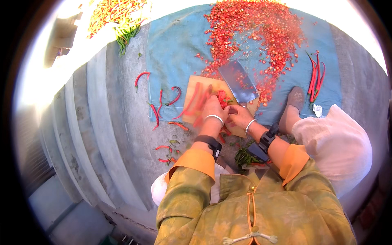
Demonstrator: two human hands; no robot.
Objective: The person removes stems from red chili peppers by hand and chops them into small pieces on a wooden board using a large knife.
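Note:
My left hand (215, 109) is closed around several red chili peppers (223, 97) over a wooden cutting board (193, 88). Beside it, almost touching, my right hand (240, 115) has its thumb and fingers together near the stems; whether it grips a pepper is not clear. A cleaver with a broad metal blade (238, 81) lies at the board's right side, partly over the blue cloth. Long red peppers show blurred on the board's left part. Chopped red chili (223, 33) is spread on the cloth beyond the board.
The blue cloth (180, 46) lies on concrete, with whole red peppers (317, 76) at right and loose ones at left. Green stems (243, 157) are heaped near my body. Concrete steps (101, 122) descend at left. A pile of peppers (114, 15) lies at upper left. My foot (295, 99) rests on the cloth.

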